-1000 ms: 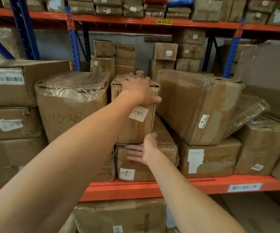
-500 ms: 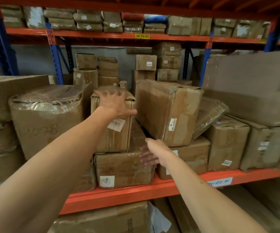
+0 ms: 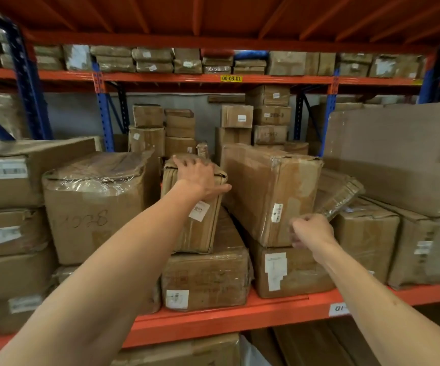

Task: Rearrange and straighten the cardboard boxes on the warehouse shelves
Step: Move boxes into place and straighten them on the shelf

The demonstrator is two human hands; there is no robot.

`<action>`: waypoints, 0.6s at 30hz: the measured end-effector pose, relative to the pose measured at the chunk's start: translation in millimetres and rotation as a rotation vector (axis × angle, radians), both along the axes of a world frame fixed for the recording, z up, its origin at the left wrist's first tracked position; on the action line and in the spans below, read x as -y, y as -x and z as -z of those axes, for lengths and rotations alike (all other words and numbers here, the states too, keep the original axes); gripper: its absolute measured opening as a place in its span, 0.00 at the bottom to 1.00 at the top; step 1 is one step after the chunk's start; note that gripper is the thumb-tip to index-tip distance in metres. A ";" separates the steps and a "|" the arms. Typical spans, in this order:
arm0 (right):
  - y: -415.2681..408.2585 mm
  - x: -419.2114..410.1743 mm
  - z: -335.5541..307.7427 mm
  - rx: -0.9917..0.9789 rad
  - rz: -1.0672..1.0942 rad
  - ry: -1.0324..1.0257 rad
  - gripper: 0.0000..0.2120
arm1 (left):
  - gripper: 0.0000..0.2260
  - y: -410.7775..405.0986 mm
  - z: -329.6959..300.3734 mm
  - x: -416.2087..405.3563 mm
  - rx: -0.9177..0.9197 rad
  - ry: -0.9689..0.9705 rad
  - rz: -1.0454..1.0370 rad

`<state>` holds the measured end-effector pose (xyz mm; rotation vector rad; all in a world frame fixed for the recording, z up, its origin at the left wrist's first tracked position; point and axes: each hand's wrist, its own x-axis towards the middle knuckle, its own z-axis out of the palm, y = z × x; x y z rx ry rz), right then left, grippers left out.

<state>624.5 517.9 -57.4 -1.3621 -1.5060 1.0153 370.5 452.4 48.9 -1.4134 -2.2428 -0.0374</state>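
A narrow upright cardboard box (image 3: pixel 197 228) with a white label stands on a flat box (image 3: pixel 205 281) in the middle of the orange shelf (image 3: pixel 240 317). My left hand (image 3: pixel 200 178) lies over its top front edge, thumb down the right side, gripping it. To its right a big taped box (image 3: pixel 263 191) sits tilted on a lower box (image 3: pixel 300 273). My right hand (image 3: pixel 311 231), fingers curled, is at that tilted box's lower right front corner, closed on the edge.
A crushed plastic-wrapped package (image 3: pixel 337 191) leans against the tilted box's right side. A large wrapped box (image 3: pixel 94 207) stands at the left, a very large carton (image 3: pixel 398 154) at the right. Smaller boxes are stacked behind, by a blue upright (image 3: pixel 105 112).
My right hand left the flat lower box and moved right and up to the tilted box's corner. My left hand stayed on the narrow box. The view shifted right and upward.
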 end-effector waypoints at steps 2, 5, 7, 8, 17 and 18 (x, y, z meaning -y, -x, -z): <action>-5.7 1.2 -1.0 0.096 0.068 -0.087 0.15 | 0.43 -5.9 -0.5 -2.5 -0.011 -0.025 0.025; -7.9 -4.7 3.9 0.193 0.103 -0.139 0.45 | 0.40 -22.3 -9.8 -13.8 -0.055 -0.067 0.093; -5.7 -13.7 10.2 0.256 0.035 -0.096 0.62 | 0.38 -42.4 -21.1 -23.4 -0.014 -0.091 0.176; -4.3 -20.7 14.2 0.274 -0.013 -0.068 0.68 | 0.39 -54.4 -26.2 -29.2 0.009 -0.090 0.226; 18.9 -52.2 46.4 0.150 -0.145 -0.079 0.80 | 0.54 -140.7 -38.6 -83.5 -0.354 0.198 0.409; 18.1 -53.5 47.7 0.152 -0.148 -0.092 0.80 | 0.56 -142.7 -35.3 -86.6 -0.331 0.202 0.385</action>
